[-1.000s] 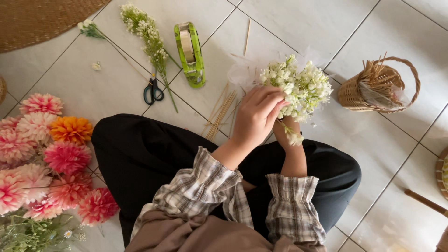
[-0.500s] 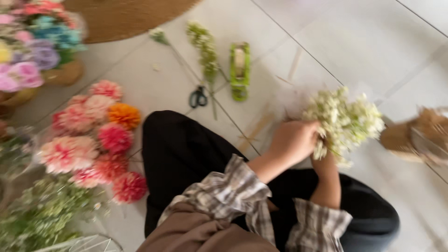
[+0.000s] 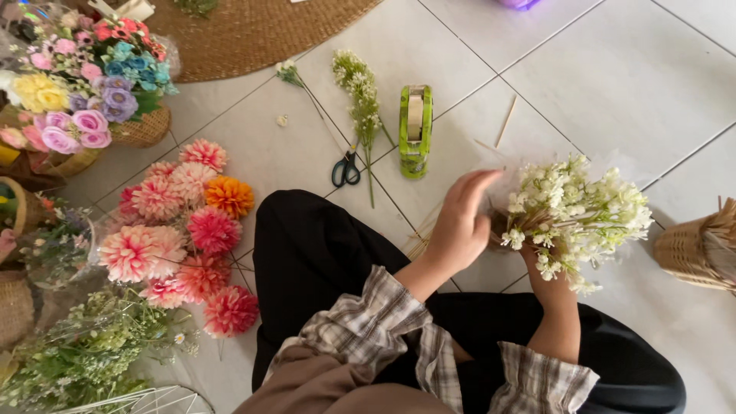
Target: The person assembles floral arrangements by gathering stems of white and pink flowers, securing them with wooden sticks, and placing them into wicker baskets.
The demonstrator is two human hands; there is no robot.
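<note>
Head view, looking down at a seated person on a tiled floor (image 3: 613,69). A bunch of small white flowers (image 3: 579,215) sits right of centre in the frame, held up from below. The right hand (image 3: 537,264) is under the bunch, mostly hidden by blooms; its fingers seem closed round the stems, though the grip itself cannot be seen. The left hand (image 3: 460,222) is just beside the bunch on its left side, fingers (image 3: 475,184) held loosely together and slightly curved, tips at the edge of the flowers; whether they touch the bunch cannot be told.

Both forearms come out of plaid cuffs above black trousers (image 3: 322,253).

Above the left hand, on the floor: a green tape dispenser (image 3: 415,130), black-handled scissors (image 3: 345,170), a long white flower sprig (image 3: 360,96) and thin wooden sticks (image 3: 504,123). A woven basket (image 3: 694,245) is at the right edge.

Left of the knee lies a cluster of pink, red and orange dahlia-like blooms (image 3: 188,230). Upper left: a basket of mixed pastel flowers (image 3: 84,84) beside a round woven mat (image 3: 253,34). Lower left: loose greenery (image 3: 84,353).
</note>
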